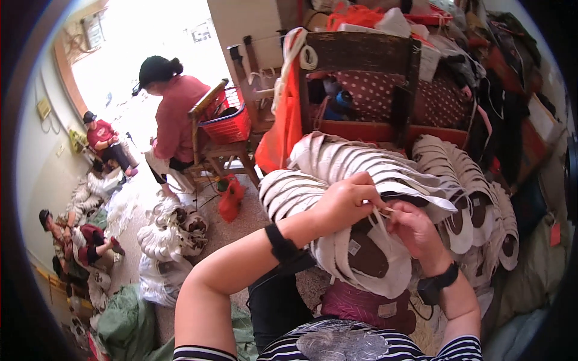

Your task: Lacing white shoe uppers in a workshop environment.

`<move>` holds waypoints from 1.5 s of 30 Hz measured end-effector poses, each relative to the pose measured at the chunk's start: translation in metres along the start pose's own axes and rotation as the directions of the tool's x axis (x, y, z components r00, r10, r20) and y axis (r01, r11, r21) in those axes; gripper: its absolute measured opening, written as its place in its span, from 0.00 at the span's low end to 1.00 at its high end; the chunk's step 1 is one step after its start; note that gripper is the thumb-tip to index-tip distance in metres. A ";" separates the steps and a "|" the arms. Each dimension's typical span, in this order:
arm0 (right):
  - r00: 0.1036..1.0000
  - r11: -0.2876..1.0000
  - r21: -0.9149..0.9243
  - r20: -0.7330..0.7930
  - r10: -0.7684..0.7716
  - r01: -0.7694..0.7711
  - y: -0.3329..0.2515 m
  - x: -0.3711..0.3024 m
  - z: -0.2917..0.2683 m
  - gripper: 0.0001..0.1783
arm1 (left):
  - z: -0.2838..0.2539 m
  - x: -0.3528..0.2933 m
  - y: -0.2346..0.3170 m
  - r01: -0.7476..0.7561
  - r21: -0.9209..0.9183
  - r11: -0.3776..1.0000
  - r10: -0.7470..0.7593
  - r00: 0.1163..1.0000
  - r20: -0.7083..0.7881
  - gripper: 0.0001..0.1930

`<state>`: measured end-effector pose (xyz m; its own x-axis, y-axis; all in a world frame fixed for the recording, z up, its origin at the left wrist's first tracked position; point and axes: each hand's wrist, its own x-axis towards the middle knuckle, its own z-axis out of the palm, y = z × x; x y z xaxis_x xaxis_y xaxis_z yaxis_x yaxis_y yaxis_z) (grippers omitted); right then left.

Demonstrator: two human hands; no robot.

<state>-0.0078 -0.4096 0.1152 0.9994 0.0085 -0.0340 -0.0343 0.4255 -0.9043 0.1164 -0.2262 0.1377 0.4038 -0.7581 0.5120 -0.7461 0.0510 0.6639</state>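
In front of me a row of nested white shoe uppers (280,191) leans toward my lap; the nearest shoe upper (396,274) shows its dark brown inside and a small pale label. My left hand (350,201) is closed over the opening of this upper, fingertips pinched at a thin white strip (378,221). Facing it, my right hand (416,228) pinches by the same strip, and the two hands' fingertips nearly meet. The exact grip between the fingers is too small to make out fully. A second row of white uppers (349,157) lies just behind.
More uppers (442,159) hang to the right. Behind the rows stands a dark wooden chair (361,51) with an orange bag (278,144). A person in pink (180,111) sits ahead-left beside a red basket (227,127). White bundles (165,237) and a green sack (125,322) lie left.
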 end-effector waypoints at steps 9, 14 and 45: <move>0.991 0.981 -0.192 -0.134 0.006 -0.031 -0.003 -0.002 -0.025 0.15 | -0.004 0.003 -0.003 -0.029 -0.010 1.000 0.030 0.998 0.055 0.10; 0.979 0.910 -0.415 -0.192 -0.065 -0.021 -0.005 0.001 -0.027 0.14 | -0.007 0.003 -0.011 -0.018 -0.040 0.999 0.020 0.998 0.065 0.09; 0.962 0.966 -0.248 -0.273 -0.005 -0.065 0.011 -0.008 -0.059 0.13 | 0.004 0.021 0.049 -0.475 0.684 0.553 -0.063 0.795 0.603 0.06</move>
<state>-0.0165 -0.4578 0.0804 0.9597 -0.2413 -0.1442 -0.1001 0.1859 -0.9775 0.0864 -0.2424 0.1788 0.0488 -0.9981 0.0364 -0.9668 -0.0564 -0.2494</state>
